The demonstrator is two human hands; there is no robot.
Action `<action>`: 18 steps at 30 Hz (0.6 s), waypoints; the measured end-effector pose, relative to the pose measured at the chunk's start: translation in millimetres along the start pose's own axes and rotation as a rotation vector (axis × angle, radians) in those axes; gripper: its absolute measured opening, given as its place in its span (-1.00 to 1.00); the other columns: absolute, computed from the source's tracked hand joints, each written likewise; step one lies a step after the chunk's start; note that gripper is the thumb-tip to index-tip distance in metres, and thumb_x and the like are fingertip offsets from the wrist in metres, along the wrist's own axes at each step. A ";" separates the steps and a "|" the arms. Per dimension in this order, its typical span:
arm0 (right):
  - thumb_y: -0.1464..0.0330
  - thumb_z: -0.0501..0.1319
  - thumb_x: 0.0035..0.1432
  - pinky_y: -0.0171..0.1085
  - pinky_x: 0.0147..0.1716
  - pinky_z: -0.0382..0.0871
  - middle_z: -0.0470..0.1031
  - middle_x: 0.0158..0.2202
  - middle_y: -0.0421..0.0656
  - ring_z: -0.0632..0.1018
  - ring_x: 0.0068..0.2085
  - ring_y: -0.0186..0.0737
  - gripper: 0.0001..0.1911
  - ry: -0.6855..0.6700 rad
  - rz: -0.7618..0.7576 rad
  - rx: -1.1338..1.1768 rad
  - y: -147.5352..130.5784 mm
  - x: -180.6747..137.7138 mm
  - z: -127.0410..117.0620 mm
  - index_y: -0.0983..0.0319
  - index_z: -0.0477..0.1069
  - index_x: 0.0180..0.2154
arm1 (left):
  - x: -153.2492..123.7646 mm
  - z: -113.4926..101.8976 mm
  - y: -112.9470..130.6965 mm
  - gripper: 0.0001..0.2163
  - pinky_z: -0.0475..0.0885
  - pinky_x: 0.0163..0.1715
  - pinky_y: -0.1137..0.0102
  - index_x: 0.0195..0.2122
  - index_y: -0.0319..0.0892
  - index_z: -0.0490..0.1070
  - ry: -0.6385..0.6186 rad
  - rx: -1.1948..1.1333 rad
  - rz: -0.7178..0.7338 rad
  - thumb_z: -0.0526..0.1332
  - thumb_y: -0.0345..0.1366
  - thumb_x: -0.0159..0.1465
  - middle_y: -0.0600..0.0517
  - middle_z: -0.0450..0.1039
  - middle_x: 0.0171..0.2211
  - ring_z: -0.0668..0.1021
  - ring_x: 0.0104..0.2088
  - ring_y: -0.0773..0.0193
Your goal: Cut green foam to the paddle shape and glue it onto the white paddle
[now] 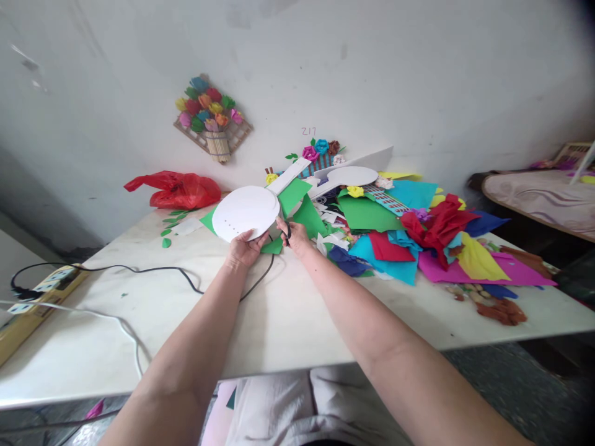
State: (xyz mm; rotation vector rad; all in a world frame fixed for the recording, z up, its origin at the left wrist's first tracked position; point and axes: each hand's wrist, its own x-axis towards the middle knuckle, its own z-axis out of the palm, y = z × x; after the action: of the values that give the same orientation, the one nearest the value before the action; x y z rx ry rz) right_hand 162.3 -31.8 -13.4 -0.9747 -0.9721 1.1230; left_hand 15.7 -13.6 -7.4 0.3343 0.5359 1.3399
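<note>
My left hand grips the lower edge of a white cardboard cutout, thumb on top. The cutout has a round body with a few dark dots near its lower left and a long neck towards the upper right. Close by on its right, my right hand is closed around black-handled scissors; their blades are mostly hidden. Green paper shows behind and below the cutout. A second white cutout with a rounded end lies among the papers to the right.
A red plastic bag and green paper leaves lie on the left of the white table. Crumpled red paper and coloured sheets cover the right. A power strip with cables is at left. A flower decoration hangs above.
</note>
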 end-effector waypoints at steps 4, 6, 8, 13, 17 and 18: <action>0.01 0.32 -0.14 -0.45 -0.76 0.09 0.25 -0.76 -0.35 0.24 -0.76 -0.52 -0.55 0.000 0.010 -0.002 -0.6 -0.6 1.4 0.26 0.32 -0.56 | -0.3 -0.2 2.3 -0.50 0.55 -0.20 0.14 0.03 -0.20 0.32 0.021 -0.012 -0.001 0.01 -0.68 0.08 -0.09 0.56 -0.21 0.62 -0.25 0.12; 0.04 0.32 -0.12 -0.45 -0.76 0.09 0.25 -0.77 -0.35 0.24 -0.76 -0.52 -0.58 0.005 0.013 -0.007 -2.8 -2.6 2.7 0.26 0.31 -0.57 | -0.3 -0.5 2.6 -0.52 0.54 -0.19 0.14 0.00 -0.20 0.33 0.028 -0.014 0.005 0.02 -0.67 0.07 -0.07 0.56 -0.25 0.62 -0.25 0.13; 0.07 0.31 -0.09 -0.45 -0.75 0.10 0.25 -0.77 -0.35 0.24 -0.76 -0.52 -0.60 0.010 0.018 -0.020 -4.7 -4.9 4.6 0.25 0.31 -0.58 | -0.7 -0.8 1.9 -0.55 0.53 -0.16 0.13 -0.02 -0.21 0.35 0.030 -0.016 0.026 0.04 -0.65 0.08 -0.06 0.56 -0.28 0.61 -0.23 0.11; 0.13 0.30 -0.05 -0.45 -0.75 0.15 0.24 -0.76 -0.36 0.25 -0.76 -0.51 -0.63 -0.013 0.015 -0.033 -1.2 -6.9 11.4 0.24 0.27 -0.61 | -5.1 1.7 -4.1 -0.71 0.46 -0.05 0.14 -0.05 -0.17 0.38 -0.055 -0.058 0.178 0.13 -0.48 0.19 -0.06 0.56 -0.21 0.58 -0.12 0.10; 0.11 0.33 -0.10 -0.44 -0.76 0.18 0.24 -0.75 -0.36 0.26 -0.76 -0.50 -0.60 -0.028 -0.013 -0.048 5.5 -7.1 16.3 0.24 0.25 -0.62 | -8.6 7.7 -9.4 -0.69 0.48 -0.07 0.28 -0.03 -0.12 0.40 -0.093 -0.019 0.216 0.10 -0.51 0.22 -0.02 0.56 -0.16 0.57 -0.09 0.18; 0.10 0.35 -0.12 -0.44 -0.76 0.18 0.24 -0.76 -0.36 0.26 -0.76 -0.50 -0.59 -0.035 -0.016 -0.044 6.3 -7.5 16.9 0.24 0.25 -0.62 | -8.8 9.0 -10.0 -0.65 0.49 -0.09 0.31 -0.02 -0.11 0.39 -0.078 -0.015 0.212 0.08 -0.55 0.22 -0.01 0.56 -0.16 0.57 -0.10 0.19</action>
State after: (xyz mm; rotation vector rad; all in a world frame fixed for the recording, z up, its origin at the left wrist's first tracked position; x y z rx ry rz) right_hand 143.4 -36.1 -15.6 -0.9842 -1.0350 1.1118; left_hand 27.8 -23.6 -3.6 0.4382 0.4338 1.5283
